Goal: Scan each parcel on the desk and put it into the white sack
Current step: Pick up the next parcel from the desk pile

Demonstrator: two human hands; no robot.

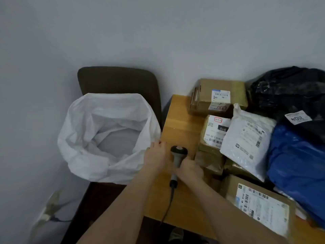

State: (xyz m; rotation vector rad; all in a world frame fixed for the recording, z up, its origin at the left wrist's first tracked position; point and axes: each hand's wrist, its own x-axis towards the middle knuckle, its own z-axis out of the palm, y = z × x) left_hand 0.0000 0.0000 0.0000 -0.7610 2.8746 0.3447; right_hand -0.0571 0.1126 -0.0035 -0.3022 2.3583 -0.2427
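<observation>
A grey handheld scanner (178,153) lies on the wooden desk (177,120) with its cable trailing off the near edge. My right hand (190,170) is closed around its handle. My left hand (155,154) rests at the desk's left edge, touching the rim of the open white sack (105,136) that stands on a dark chair. Parcels crowd the desk's right side: a cardboard box (219,95) at the back, a labelled small box (213,132), a white poly mailer (246,140), a blue bag (297,166), a black bag (290,90) and a near box (260,205).
The brown chair back (119,80) rises behind the sack against a pale wall. A power strip and plug (48,214) lie on the floor at lower left. Bare desk surface shows between the scanner and the far left corner.
</observation>
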